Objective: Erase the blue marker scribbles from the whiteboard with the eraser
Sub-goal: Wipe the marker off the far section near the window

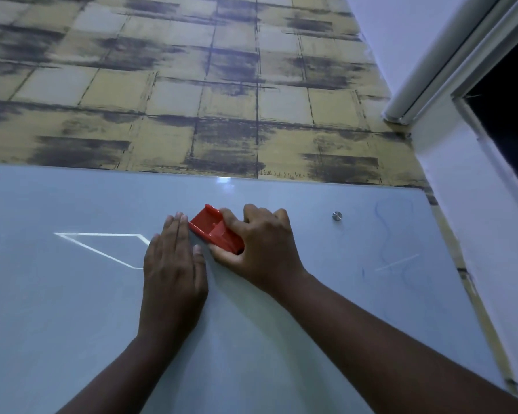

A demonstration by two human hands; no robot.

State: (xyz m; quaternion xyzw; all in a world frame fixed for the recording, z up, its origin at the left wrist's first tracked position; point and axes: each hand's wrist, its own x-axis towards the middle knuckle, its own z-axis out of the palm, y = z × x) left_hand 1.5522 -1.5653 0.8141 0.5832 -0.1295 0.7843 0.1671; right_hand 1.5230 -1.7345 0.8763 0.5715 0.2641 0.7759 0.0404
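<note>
At frame centre, the left hand [174,264] is laid flat with straight fingers on the glossy pale glass whiteboard [57,294], the red plastic eraser [214,231] just right of it is gripped by the right hand [263,243], and faint blue marker scribbles [393,234] are seen at right.

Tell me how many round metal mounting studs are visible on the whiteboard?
1. The metal mounting stud sits near the upper right corner of the whiteboard, right of the right hand. Other corners lie outside the view, so more may exist.
</note>
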